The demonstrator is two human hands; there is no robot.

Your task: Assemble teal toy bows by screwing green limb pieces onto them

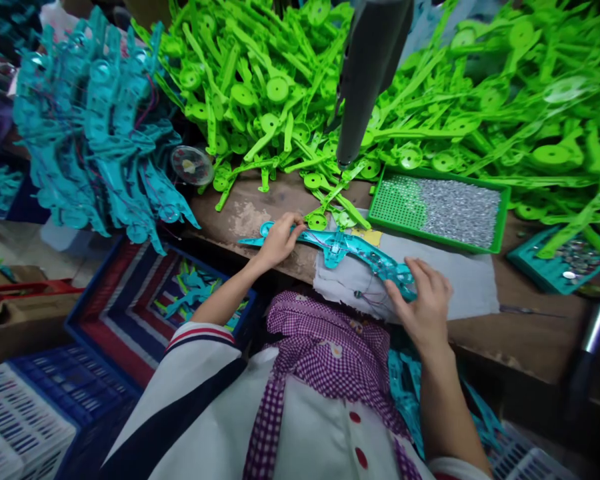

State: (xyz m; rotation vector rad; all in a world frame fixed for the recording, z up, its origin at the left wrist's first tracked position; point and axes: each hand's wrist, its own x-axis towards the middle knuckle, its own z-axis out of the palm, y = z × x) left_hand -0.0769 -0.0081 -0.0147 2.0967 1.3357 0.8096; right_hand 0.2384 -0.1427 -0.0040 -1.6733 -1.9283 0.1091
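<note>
A long teal plastic toy part (347, 250) with thin wires lies across a grey cloth (460, 280) on the wooden bench. My left hand (279, 239) is closed on its left end. My right hand (423, 300) grips its right end, fingers curled over it. A grey powered screwdriver (367, 73) hangs down over the bench, its tip just above and behind the part.
A huge heap of green plastic parts (480, 100) fills the back. Assembled teal parts (100, 133) pile up at the left. A green tray of small screws (443, 210) stands behind the cloth, a teal tray (563, 260) at the right. Blue crates (125, 313) stand below left.
</note>
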